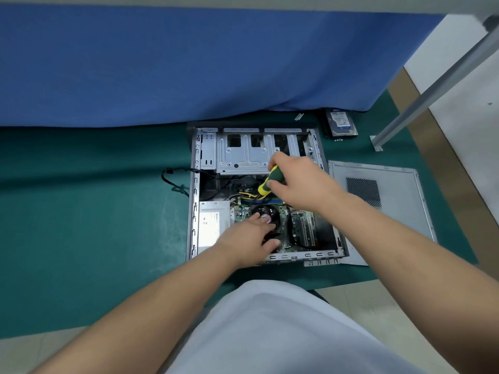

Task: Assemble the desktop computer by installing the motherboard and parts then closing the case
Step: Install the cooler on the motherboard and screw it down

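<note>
Open computer case (194, 201) is lying on its side on the green mat (94, 211), centre of the frame, its interior facing up at me. My right hand (297, 182) is wrapping its grip around the green-and-yellow screwdriver (270, 180), handle up, pointing down and left into the case. The shaft and tip are getting lost among the yellow wires just below the handle; I cannot tell what the tip is touching.

My left hand (251, 238) is reaching in at lower centre, fingers spread and relaxed, resting on the black cooler fan (266, 211) over the motherboard (283, 217). It is gripping nothing that I can see. The hand is covering much of the fan and the board beneath.

Power supply (209, 225) is sitting in the case's lower left corner, its label too blurred to read. Drive cage (243, 155) is filling the upper part.

Side panel (391, 190) is lying flat just right of the case, my right forearm crossing its lower left part. Hard drive (341, 122) is lying at upper right, partly tucked under the blue cloth (189, 63). A black cable (172, 180) is trailing out at the case's left.
</note>
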Demonstrator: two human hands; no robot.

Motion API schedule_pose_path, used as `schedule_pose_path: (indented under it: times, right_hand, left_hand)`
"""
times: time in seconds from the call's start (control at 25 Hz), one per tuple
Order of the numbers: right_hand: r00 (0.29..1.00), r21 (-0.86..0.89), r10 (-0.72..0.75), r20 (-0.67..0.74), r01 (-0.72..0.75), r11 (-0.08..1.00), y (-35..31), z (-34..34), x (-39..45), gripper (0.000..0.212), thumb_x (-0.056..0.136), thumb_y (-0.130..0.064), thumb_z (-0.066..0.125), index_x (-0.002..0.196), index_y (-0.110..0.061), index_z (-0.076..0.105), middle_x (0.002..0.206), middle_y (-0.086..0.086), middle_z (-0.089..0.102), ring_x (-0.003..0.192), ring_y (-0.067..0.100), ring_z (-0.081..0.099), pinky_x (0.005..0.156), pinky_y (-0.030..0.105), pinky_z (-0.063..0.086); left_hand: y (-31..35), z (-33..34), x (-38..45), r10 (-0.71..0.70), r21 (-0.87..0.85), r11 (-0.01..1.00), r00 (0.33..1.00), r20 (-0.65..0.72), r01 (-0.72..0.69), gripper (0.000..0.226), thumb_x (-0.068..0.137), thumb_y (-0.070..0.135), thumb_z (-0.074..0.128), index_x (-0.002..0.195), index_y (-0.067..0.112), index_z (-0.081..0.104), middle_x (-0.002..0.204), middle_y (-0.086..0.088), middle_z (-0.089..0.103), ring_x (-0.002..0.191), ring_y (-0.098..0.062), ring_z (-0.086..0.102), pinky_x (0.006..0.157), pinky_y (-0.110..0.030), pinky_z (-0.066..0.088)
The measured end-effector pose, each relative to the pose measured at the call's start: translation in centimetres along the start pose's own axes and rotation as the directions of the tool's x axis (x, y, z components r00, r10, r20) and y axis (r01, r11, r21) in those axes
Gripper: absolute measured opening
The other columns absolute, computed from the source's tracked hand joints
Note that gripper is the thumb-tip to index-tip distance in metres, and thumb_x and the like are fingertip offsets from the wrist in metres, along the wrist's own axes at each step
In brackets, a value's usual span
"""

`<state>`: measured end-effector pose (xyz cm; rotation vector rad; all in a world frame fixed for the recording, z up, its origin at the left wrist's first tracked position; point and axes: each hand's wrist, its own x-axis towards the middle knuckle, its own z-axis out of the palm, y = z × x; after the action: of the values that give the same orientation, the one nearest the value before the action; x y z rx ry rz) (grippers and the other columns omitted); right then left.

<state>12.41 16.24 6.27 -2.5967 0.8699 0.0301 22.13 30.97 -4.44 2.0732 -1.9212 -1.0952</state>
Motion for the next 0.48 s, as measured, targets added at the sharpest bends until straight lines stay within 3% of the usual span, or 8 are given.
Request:
schedule_pose_path:
  times: [0.08, 0.2, 0.32, 0.48]
  right_hand:
    - [0.999, 0.053, 0.028, -0.03, -0.026, 0.998, 0.8, 0.0, -0.9, 0.021, 0.092, -0.036, 0.062, 0.107, -0.027, 0.051, 0.084, -0.009, 0.062, 0.074, 0.016, 0.059, 0.061, 0.033, 0.048]
    - [0.999, 0.075, 0.044, 0.019, -0.046, 0.996, 1.1, 1.0, -2.2, 0.019, 0.092, -0.038, 0.062, 0.103, -0.033, 0.048, 0.08, -0.016, 0.06, 0.071, 0.005, 0.059, 0.059, 0.033, 0.049]
    - [0.995, 0.066, 0.036, 0.087, -0.042, 0.997, 1.2, 2.4, -2.7, 0.021, 0.093, -0.039, 0.062, 0.107, -0.034, 0.047, 0.083, -0.016, 0.058, 0.072, 0.005, 0.058, 0.061, 0.034, 0.051]
    - [0.994, 0.067, 0.052, 0.096, -0.058, 0.996, 1.5, 3.2, -2.6, 0.023, 0.094, -0.039, 0.062, 0.111, -0.032, 0.049, 0.085, -0.014, 0.059, 0.068, 0.006, 0.058, 0.054, 0.029, 0.044]
  left_hand:
    - [-2.1, -0.7, -1.5, 0.08, 0.154, 0.987, 0.969, -0.235, -0.044, 0.046, 0.105, 0.042, 0.043, 0.147, 0.027, 0.054, 0.16, 0.003, 0.044, 0.154, -0.021, 0.028, 0.126, -0.038, 0.018]
    - [-5.7, -1.5, -3.2, -0.034, 0.164, 0.979, 0.888, -0.459, 0.122, 0.046, 0.104, 0.037, 0.045, 0.148, 0.025, 0.053, 0.161, 0.003, 0.042, 0.155, -0.02, 0.026, 0.128, -0.04, 0.009]
    - [-7.3, -0.9, -3.6, -0.125, 0.173, 0.954, 0.852, -0.508, 0.243, 0.055, 0.107, 0.046, 0.032, 0.155, 0.022, 0.043, 0.164, 0.002, 0.036, 0.156, -0.018, 0.02, 0.129, -0.04, 0.006]
    - [-7.5, -0.2, -3.2, -0.118, 0.195, 0.944, 0.822, -0.557, 0.267, 0.056, 0.104, 0.048, 0.031, 0.149, 0.022, 0.051, 0.154, 0.004, 0.05, 0.152, -0.017, 0.03, 0.128, -0.039, 0.01]
